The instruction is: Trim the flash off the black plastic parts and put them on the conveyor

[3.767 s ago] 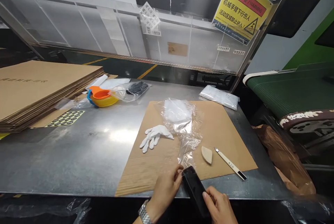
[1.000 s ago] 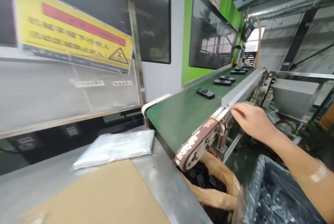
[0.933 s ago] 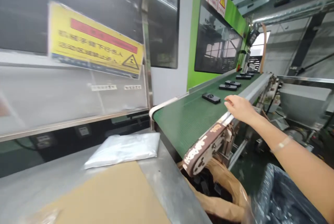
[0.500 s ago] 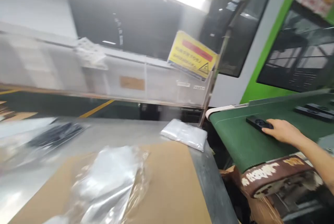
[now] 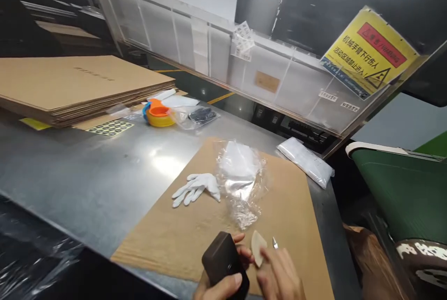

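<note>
Near the bottom of the view, a black box-shaped part (image 5: 221,258) with rounded corners is tilted up in my left hand (image 5: 223,288), whose thumb lies across its lower face and fingers wrap its right side. Just to the right, my right hand (image 5: 281,274) is low over the cardboard, slightly blurred, with bent fingers at a small beige pad (image 5: 258,248). A pointed metal tip (image 5: 275,242) shows just above its knuckles; the rest of that tool is hidden. Whether the right fingers grip the pad or tool is unclear.
Flat cardboard (image 5: 289,207) covers part of the metal table (image 5: 146,174). On it lie a white glove (image 5: 197,189) and clear plastic bags (image 5: 240,169). Behind are a tape dispenser (image 5: 159,113), stacked cardboard (image 5: 70,81) and a wrapped white packet (image 5: 307,160). A green conveyor (image 5: 401,193) stands right.
The view has swung left and down from the conveyor to the table. The black part grasped on the belt is out of sight; a black part is now in my left hand above the cardboard.
</note>
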### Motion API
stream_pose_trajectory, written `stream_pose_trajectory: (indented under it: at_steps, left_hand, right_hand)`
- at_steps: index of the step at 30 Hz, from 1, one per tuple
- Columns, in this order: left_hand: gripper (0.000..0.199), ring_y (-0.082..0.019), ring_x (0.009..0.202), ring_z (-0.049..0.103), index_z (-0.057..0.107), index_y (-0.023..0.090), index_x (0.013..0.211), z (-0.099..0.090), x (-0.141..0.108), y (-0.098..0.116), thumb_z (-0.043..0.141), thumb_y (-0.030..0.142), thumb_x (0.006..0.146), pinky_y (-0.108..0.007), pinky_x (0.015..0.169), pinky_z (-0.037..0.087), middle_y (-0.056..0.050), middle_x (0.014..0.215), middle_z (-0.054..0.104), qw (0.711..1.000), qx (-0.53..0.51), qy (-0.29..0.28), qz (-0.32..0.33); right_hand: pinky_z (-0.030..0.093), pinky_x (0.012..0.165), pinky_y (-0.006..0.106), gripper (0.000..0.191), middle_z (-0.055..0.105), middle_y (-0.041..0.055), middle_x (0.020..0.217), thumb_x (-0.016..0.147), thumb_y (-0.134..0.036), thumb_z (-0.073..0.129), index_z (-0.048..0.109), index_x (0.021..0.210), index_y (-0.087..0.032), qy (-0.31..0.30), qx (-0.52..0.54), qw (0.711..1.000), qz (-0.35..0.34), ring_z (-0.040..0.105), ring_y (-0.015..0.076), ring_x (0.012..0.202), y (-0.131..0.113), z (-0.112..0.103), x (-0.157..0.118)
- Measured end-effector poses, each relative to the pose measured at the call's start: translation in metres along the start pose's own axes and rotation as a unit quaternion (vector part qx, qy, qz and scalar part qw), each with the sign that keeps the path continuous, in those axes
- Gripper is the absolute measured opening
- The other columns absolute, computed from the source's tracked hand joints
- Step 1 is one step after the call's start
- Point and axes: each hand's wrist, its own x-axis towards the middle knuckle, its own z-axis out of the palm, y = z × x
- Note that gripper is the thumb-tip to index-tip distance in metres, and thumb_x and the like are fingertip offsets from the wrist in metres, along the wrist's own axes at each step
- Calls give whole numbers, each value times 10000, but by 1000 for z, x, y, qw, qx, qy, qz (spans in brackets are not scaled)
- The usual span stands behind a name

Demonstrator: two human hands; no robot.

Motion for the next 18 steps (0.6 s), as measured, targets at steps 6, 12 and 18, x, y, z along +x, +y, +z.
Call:
stream_pose_trajectory:
  at_steps: [6, 12, 18]
  left_hand:
    - [596, -189, 810, 561, 524, 213, 1226, -51, -23, 26, 549, 75, 647, -316, 779, 423, -38, 859, 587, 950, 274, -80, 124]
    - [595, -219, 837, 587, 555, 193, 1180, -66, -40, 42, 558, 54, 602, -318, 791, 446, -64, 881, 638, 889, 416, -70, 180]
    - [95, -178, 652, 587, 611, 161, 764, -52, -41, 58, 545, 166, 697, -268, 625, 452, -51, 721, 638, 883, 408, -187, 135]
  right_hand:
    - [534, 639, 468, 375, 655, 175, 895, 927, -311, 310, 617, 1037, -126, -21, -68, 996, 57, 625, 304, 783, 10, 46, 10]
    - [514, 823, 308, 398, 585, 119, 1144, 905, -315, 460, 456, 1274, -168, -41, 131, 990, 10, 573, 220, 1046, -31, -4, 20]
    - [504, 723, 315, 377, 598, 110, 973, 930, -334, 417, 468, 1272, -185, -36, 268, 946, -176, 544, 184, 842, -95, -34, 50]
